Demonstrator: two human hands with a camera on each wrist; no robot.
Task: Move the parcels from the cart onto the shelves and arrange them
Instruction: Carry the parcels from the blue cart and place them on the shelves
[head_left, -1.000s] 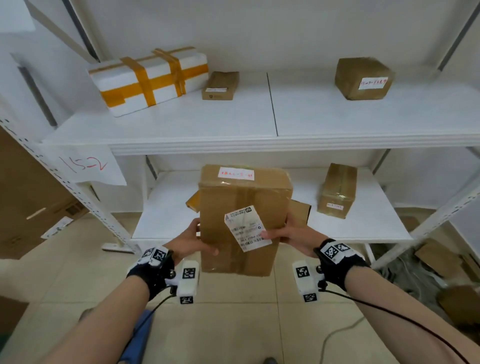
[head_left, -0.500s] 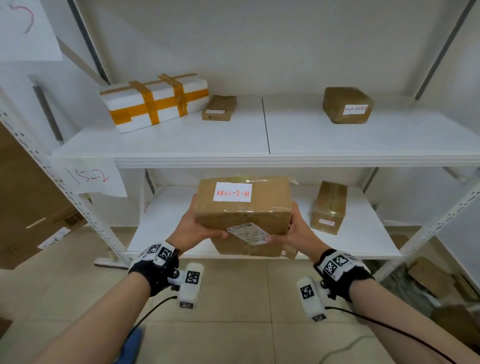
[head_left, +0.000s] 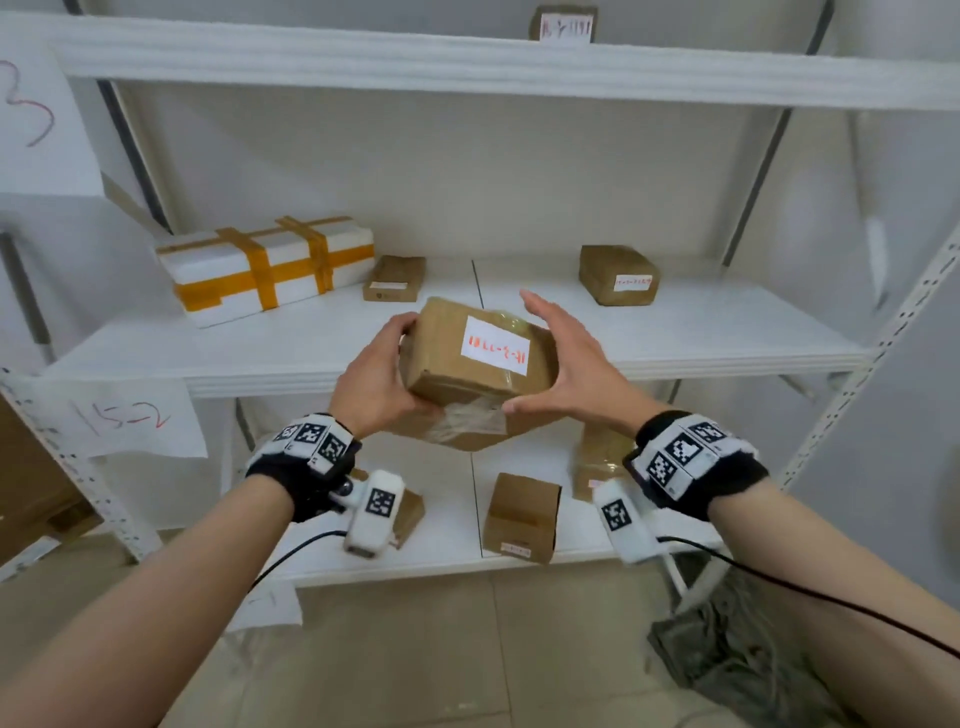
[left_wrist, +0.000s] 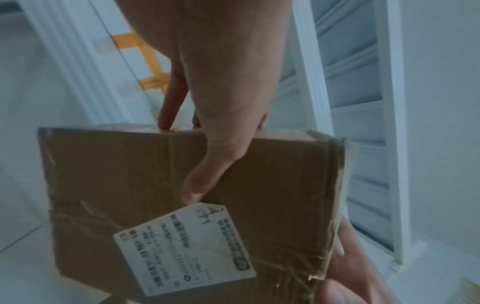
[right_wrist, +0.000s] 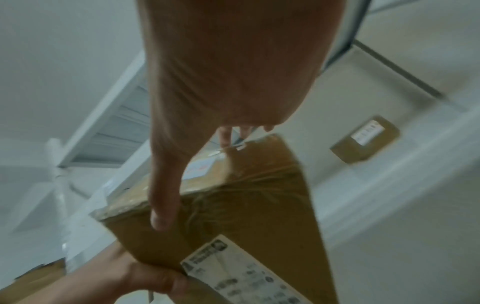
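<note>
A brown cardboard parcel (head_left: 441, 358) with a white label in red handwriting is tilted over the front edge of the middle shelf (head_left: 675, 332). My left hand (head_left: 400, 364) grips its left end, fingers curled over the top corner and thumb underneath. My right hand (head_left: 550, 353) presses its right end with straight fingers, thumb at the lower front edge. In the left wrist view, my left hand (left_wrist: 223, 127) holds the parcel (left_wrist: 130, 174), whose underside carries a printed shipping label. In the right wrist view, my right hand (right_wrist: 207, 144) spans the parcel (right_wrist: 246, 205). The cart is out of view.
On the middle shelf stand a white foam box with orange tape (head_left: 265, 270), a small brown box (head_left: 395, 278) and a labelled brown box (head_left: 618, 274). The lower shelf holds more brown boxes (head_left: 522, 512). An upper shelf (head_left: 467, 67) runs overhead. A perforated upright (head_left: 883, 338) stands at the right.
Both hands have lifted the parcel from lower-shelf height to the middle shelf's front edge and turned it. The head view has moved closer to the shelves.
</note>
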